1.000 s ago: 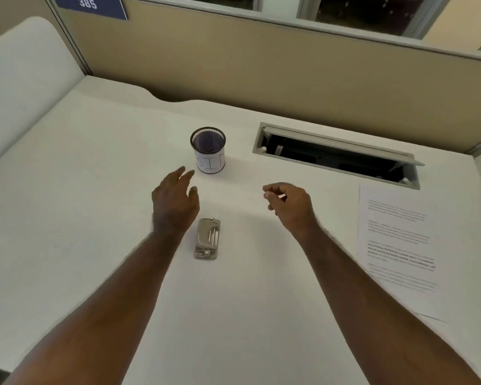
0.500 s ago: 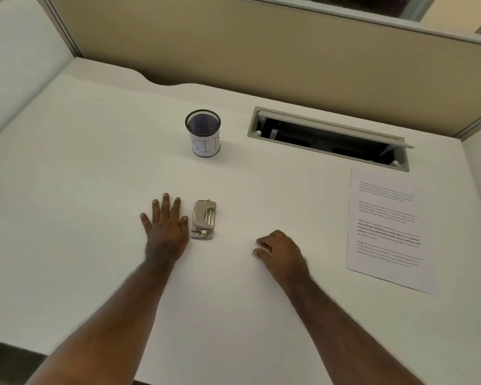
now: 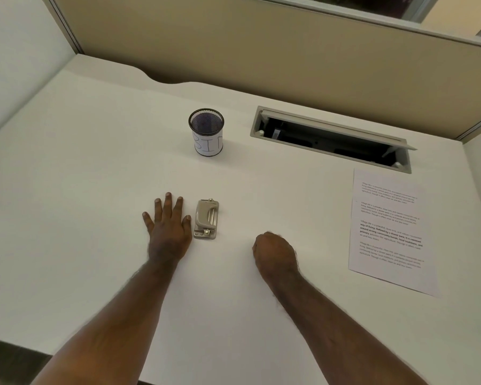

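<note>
A small grey hole punch [image 3: 206, 219] lies on the white desk [image 3: 95, 190]. My left hand [image 3: 167, 227] rests flat on the desk just left of the punch, fingers straight and spread, thumb close to the punch's side. My right hand [image 3: 274, 254] sits on the desk to the right of the punch, apart from it, its fingers curled under into a fist and holding nothing that I can see. A black mesh cup [image 3: 206, 132] with a white paper label stands farther back. A printed sheet of paper [image 3: 389, 229] lies at the right.
An open cable hatch [image 3: 331, 138] is sunk into the desk at the back right. A tan partition wall [image 3: 261, 51] runs behind the desk, with a white panel on the left. The desk's front edge is near my elbows.
Both hands came down from above the desk toward me. The left hand now lies flat beside the punch. The right hand's fingers curled further under into a fist.
</note>
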Demonstrator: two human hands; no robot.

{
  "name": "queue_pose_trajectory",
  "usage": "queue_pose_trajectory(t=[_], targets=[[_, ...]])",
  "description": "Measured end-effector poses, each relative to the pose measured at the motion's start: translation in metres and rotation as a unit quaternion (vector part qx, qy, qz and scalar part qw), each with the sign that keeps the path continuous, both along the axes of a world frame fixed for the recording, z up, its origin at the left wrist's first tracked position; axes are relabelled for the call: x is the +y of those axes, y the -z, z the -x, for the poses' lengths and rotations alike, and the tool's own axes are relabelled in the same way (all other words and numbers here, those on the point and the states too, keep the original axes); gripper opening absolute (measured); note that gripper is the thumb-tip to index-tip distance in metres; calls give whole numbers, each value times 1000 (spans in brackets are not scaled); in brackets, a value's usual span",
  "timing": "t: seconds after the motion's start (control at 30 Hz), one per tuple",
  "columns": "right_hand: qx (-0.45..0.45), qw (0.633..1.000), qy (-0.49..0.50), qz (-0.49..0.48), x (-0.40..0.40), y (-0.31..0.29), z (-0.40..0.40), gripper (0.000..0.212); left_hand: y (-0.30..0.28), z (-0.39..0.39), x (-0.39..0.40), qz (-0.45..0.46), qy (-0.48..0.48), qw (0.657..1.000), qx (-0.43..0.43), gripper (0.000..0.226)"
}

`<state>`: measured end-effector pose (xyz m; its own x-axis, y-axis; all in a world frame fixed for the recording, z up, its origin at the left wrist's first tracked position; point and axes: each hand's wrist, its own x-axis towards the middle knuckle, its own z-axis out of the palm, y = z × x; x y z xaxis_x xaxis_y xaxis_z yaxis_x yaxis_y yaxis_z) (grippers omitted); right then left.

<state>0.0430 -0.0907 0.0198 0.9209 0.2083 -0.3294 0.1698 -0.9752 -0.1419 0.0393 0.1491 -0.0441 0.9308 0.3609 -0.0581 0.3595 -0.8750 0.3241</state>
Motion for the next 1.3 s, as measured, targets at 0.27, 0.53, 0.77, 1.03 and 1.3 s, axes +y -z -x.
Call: queue_pose_trajectory(t=[0.27, 0.53, 0.77, 1.03, 1.3], targets=[[-54, 998, 7, -20, -1, -4, 7, 8, 1, 0, 3, -2, 8, 1000, 0, 55], [37, 917, 244, -314, -61, -4, -23, 18, 2, 1, 1, 2, 5, 1000, -4, 54], [46, 887, 266, -374, -53, -16, -43, 27, -2, 0, 0, 2, 1, 1000, -2, 54], [-18, 906, 144, -398, 33, -64, -122, 18, 1, 0, 1, -3, 4, 1000, 2, 59], [-86, 933, 74, -342, 125, -100, -210, 27, 11, -1, 4, -9, 6, 1000, -8, 57]])
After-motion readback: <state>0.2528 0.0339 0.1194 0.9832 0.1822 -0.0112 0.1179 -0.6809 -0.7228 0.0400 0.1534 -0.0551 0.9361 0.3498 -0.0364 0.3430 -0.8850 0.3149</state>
